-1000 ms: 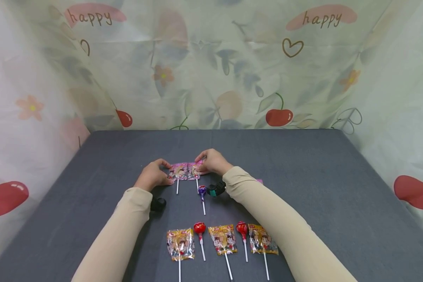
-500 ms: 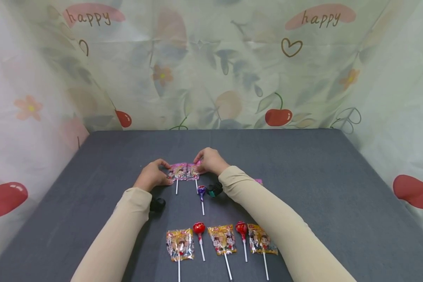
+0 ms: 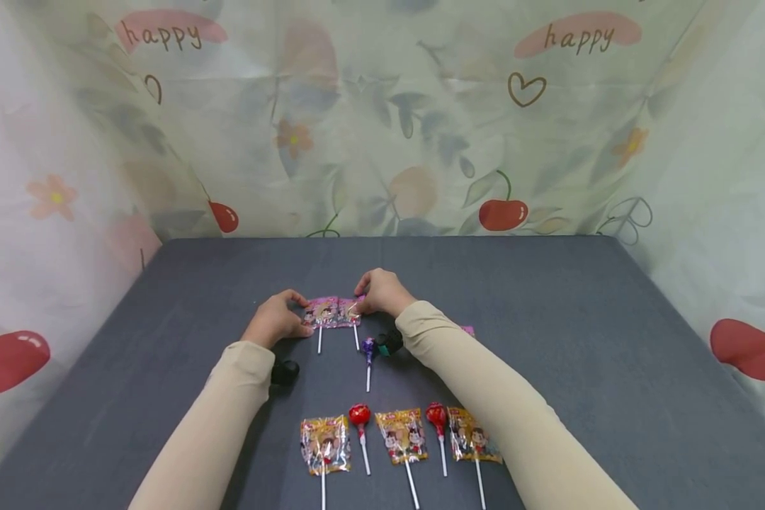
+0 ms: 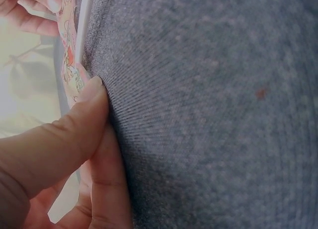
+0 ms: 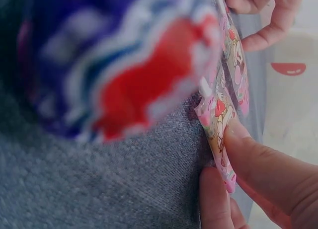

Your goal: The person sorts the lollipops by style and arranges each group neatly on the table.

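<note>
Two flat lollipops in pink printed wrappers lie side by side toward the back of the table, white sticks pointing at me. My left hand [image 3: 275,319] holds the left edge of the left pink-wrapped lollipop [image 3: 321,312], thumb [image 4: 89,92] at its lower corner. With thumb and fingers, my right hand [image 3: 382,292] pinches the right pink-wrapped lollipop [image 3: 348,312] by its right side. The wrappers' inner edges meet in the head view. A purple round lollipop [image 3: 368,347] lies just nearer me, beside the right wrist's black camera; it looms large and blurred in the right wrist view.
In the front row lie yellow-wrapped flat lollipops [image 3: 326,445] alternating with red round lollipops [image 3: 360,415]. My right sleeve [image 3: 503,397] partly covers the rightmost yellow one. A bit of pink wrapper [image 3: 467,331] shows behind that sleeve. Patterned curtains [image 3: 382,142] enclose the dark table [image 3: 548,297].
The purple lollipop's head has shifted slightly right, toward the right wrist camera. Both hands stay nearly still at the pink-wrapped lollipops.
</note>
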The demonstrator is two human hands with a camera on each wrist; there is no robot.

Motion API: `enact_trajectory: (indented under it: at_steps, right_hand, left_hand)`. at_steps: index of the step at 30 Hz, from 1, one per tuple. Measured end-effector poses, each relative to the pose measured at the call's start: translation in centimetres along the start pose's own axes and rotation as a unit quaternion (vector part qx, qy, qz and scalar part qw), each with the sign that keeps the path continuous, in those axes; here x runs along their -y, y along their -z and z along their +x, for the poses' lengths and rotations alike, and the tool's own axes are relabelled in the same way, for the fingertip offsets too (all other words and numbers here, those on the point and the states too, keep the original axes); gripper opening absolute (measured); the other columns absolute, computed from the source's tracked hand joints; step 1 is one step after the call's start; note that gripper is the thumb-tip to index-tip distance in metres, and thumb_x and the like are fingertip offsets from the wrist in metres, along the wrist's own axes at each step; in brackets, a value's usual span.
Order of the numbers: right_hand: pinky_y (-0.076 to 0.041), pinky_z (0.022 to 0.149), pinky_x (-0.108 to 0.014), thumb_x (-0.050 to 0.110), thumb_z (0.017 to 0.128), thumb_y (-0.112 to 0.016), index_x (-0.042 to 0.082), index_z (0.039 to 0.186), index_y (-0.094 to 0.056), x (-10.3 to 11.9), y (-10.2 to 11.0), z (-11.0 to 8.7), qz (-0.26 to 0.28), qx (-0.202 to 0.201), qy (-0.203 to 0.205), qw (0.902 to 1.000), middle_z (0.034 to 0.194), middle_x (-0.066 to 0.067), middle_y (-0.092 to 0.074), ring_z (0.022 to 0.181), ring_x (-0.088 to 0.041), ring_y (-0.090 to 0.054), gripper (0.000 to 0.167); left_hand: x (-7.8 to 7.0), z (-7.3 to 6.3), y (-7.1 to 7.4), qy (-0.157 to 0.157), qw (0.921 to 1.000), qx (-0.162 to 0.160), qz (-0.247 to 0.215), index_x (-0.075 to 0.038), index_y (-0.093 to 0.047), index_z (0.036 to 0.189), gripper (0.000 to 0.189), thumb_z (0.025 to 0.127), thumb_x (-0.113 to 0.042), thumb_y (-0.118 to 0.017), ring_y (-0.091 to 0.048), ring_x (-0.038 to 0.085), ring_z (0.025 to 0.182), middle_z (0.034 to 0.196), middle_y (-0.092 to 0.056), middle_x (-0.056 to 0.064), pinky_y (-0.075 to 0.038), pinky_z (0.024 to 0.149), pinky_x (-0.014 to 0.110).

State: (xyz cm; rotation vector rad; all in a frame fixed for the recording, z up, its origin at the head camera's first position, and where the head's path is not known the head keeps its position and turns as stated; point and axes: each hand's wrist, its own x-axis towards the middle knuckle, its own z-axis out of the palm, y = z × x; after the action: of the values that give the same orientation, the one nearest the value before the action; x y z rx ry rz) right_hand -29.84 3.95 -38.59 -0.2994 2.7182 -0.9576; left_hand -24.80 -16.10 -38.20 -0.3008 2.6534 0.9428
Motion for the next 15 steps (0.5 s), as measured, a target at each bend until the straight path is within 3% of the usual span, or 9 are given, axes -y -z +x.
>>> enact_trajectory:
  at_steps: [6,15]
  right_hand:
    - [-0.046,0.068,-0.024,0.014,0.074,-0.084,0.007,0.1,-0.069,-0.18,-0.18,0.08,0.008,0.01,-0.001,0.9999,0.093,-0.008,-0.069,0.074,-0.014,-0.06,0.031]
    - [-0.045,0.063,-0.021,0.011,0.077,-0.08,0.004,0.103,-0.067,-0.24,0.17,0.07,0.022,0.023,0.007,0.9995,0.086,-0.007,-0.067,0.064,-0.008,-0.06,0.03]
  left_hand:
    - [0.08,0.04,-0.03,0.005,1.0,0.003,0.001,-0.012,-0.053,0.124,0.05,0.081,-0.013,-0.079,-0.05,0.025,0.088,0.1,-0.055,0.013,-0.039,0.077,0.037]
    - [-0.06,0.13,0.15,0.004,1.0,0.004,-0.001,-0.013,-0.052,0.124,0.05,0.081,-0.012,-0.078,-0.049,0.026,0.089,0.103,-0.054,0.013,-0.038,0.076,0.036]
